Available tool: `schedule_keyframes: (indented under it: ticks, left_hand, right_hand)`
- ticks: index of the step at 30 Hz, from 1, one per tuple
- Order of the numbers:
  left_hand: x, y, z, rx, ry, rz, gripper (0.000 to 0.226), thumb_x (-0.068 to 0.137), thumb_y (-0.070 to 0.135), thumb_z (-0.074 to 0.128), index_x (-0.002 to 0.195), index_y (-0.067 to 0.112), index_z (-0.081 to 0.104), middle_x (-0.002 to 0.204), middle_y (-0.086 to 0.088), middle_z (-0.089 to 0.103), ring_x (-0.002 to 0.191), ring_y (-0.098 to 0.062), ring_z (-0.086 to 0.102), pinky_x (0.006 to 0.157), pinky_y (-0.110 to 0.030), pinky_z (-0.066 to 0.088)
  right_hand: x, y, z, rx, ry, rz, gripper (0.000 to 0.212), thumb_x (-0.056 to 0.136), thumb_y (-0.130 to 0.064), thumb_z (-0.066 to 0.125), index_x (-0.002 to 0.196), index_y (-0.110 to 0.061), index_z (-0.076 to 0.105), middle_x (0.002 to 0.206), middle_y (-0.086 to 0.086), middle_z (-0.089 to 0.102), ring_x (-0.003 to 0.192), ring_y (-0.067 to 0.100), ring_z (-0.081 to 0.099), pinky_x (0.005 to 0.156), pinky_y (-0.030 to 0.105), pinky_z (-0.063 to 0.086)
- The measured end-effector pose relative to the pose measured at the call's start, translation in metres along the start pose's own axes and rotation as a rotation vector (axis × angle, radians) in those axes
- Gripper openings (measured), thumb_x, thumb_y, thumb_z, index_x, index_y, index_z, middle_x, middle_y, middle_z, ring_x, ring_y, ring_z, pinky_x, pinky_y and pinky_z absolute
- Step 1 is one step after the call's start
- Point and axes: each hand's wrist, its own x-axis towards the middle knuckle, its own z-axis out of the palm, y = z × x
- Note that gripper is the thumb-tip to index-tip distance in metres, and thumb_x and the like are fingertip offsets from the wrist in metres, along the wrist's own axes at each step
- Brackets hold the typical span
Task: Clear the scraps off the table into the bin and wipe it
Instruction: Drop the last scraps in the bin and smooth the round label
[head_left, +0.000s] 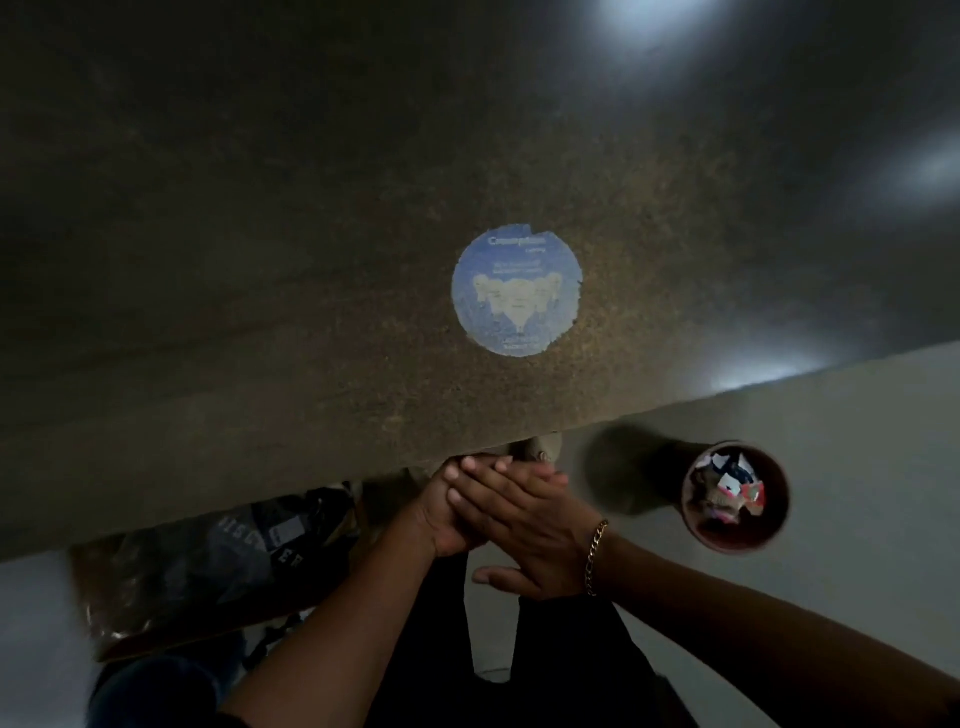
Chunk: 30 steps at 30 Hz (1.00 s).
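Scraps (732, 491), torn white paper and crumpled red and dark wrappers, lie heaped inside the bin (740, 540), a round, straight-walled tub with a reddish-brown inside. It stands on the pale, smooth floor (857, 441) to the person's right, just beside the near edge of the table.

Closest in, the person's dark trousers (561, 649) hang over the floor, with both bare forearms reaching forward above them. The right hand (524, 525) lies flat, its fingers straight and close together, palm down across the left hand (441, 512). The left hand's fingers are straight too, and their tips show just past the right hand's knuckles. Neither hand holds anything that can be seen. A gold curb-link bracelet (596, 556) circles the right wrist. The joined hands hover right at the table's near edge.

To the left, partly under that edge, sits a dark, crinkled bag (234, 561) with pale block lettering, too blurred to read.

Beyond the hands the table (260, 260) fills most of the view: a broad, dark slab with a grainy, speckled brown surface. Near its middle is stuck a round blue sticker (517, 291), worn and ragged at the rim, with a pale emblem and faded white print. Farther off, soft white patches of light (644, 21) glare on the tabletop.
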Motion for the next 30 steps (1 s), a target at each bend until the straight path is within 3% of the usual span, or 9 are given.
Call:
schedule_keyframes:
  ticks: [3, 6, 12, 20, 22, 25, 26, 27, 30]
  left_hand:
    - [0.021, 0.000, 0.021, 0.121, 0.053, -0.004, 0.051, 0.104, 0.031, 0.037, 0.129, 0.002, 0.071, 0.143, -0.016, 0.062, 0.134, -0.018, 0.059, 0.120, -0.025, 0.034]
    - [0.041, -0.006, 0.047, 0.140, 0.027, -0.055, 0.052, 0.104, 0.031, 0.038, 0.133, -0.001, 0.066, 0.147, -0.021, 0.058, 0.135, -0.025, 0.059, 0.127, -0.033, 0.025]
    - [0.104, -0.038, 0.114, 0.241, -0.042, -0.093, 0.064, 0.106, 0.041, 0.027, 0.143, -0.003, 0.055, 0.154, -0.026, 0.048, 0.146, -0.035, 0.046, 0.121, -0.043, 0.033]
    - [0.245, -0.138, 0.247, 0.354, -0.061, -0.159, 0.074, 0.092, 0.055, 0.020, 0.134, 0.005, 0.054, 0.134, -0.017, 0.067, 0.132, -0.028, 0.056, 0.100, -0.042, 0.051]
    - [0.274, -0.184, 0.279, 0.354, -0.098, -0.097, 0.076, 0.094, 0.058, 0.021, 0.138, 0.005, 0.053, 0.146, -0.018, 0.058, 0.143, -0.029, 0.045, 0.107, -0.045, 0.043]
    - [0.308, -0.232, 0.292, -0.103, 0.080, 0.035, 0.078, 0.089, 0.058, 0.047, 0.143, 0.004, 0.058, 0.156, -0.010, 0.045, 0.150, -0.024, 0.033, 0.125, -0.039, 0.013]
    - [0.321, -0.241, 0.288, 0.040, 0.235, 0.012, 0.067, 0.094, 0.058, 0.044, 0.133, 0.010, 0.070, 0.144, -0.007, 0.059, 0.140, -0.021, 0.046, 0.123, -0.039, 0.019]
    - [0.342, -0.247, 0.298, 0.286, 0.164, 0.073, 0.062, 0.100, 0.058, 0.033, 0.126, 0.020, 0.074, 0.133, -0.004, 0.067, 0.130, -0.021, 0.057, 0.119, -0.040, 0.028]
    - [0.413, -0.243, 0.284, 0.515, 0.148, -0.264, 0.084, 0.100, 0.066, 0.007, 0.154, 0.013, 0.042, 0.156, -0.016, 0.046, 0.148, -0.036, 0.038, 0.120, -0.044, 0.024]
  right_hand:
    - [-0.022, -0.005, 0.008, 0.027, 0.046, 0.131, 0.087, 0.099, -0.065, 0.037, 0.160, -0.004, 0.025, 0.169, 0.018, 0.014, 0.158, 0.032, 0.006, 0.127, 0.047, 0.014]
    - [-0.044, -0.006, 0.014, 0.056, 0.119, 0.296, 0.089, 0.098, -0.068, 0.034, 0.159, -0.003, 0.027, 0.169, 0.017, 0.013, 0.158, 0.032, 0.007, 0.127, 0.046, 0.015]
    - [-0.111, 0.002, 0.020, 0.239, 0.270, 0.647, 0.095, 0.095, -0.072, 0.029, 0.160, -0.003, 0.022, 0.170, 0.017, 0.009, 0.159, 0.029, 0.003, 0.127, 0.049, 0.017]
    - [-0.262, 0.047, 0.057, 0.497, 0.575, 1.051, 0.099, 0.090, -0.073, 0.034, 0.162, -0.008, 0.017, 0.172, 0.008, 0.005, 0.159, 0.020, -0.005, 0.128, 0.042, 0.003]
    - [-0.298, 0.060, 0.077, 0.546, 0.645, 1.132, 0.097, 0.089, -0.071, 0.036, 0.162, -0.010, 0.018, 0.172, 0.005, 0.006, 0.159, 0.017, -0.006, 0.128, 0.039, 0.000]
    - [-0.337, 0.077, 0.112, 0.661, 0.744, 1.236, 0.094, 0.090, -0.068, 0.037, 0.163, -0.012, 0.017, 0.172, 0.001, 0.004, 0.158, 0.013, -0.006, 0.128, 0.036, 0.000]
    - [-0.346, 0.083, 0.124, 0.725, 0.777, 1.271, 0.092, 0.090, -0.067, 0.036, 0.163, -0.013, 0.015, 0.172, 0.001, 0.003, 0.158, 0.012, -0.007, 0.128, 0.035, 0.000]
    - [-0.352, 0.090, 0.136, 0.800, 0.810, 1.304, 0.090, 0.090, -0.066, 0.034, 0.163, -0.015, 0.013, 0.172, 0.000, 0.003, 0.158, 0.010, -0.007, 0.128, 0.033, 0.000]
    - [-0.367, 0.113, 0.170, 1.029, 0.859, 1.422, 0.088, 0.091, -0.069, 0.022, 0.163, -0.018, 0.012, 0.172, -0.002, 0.003, 0.155, 0.003, -0.006, 0.127, 0.029, -0.001]
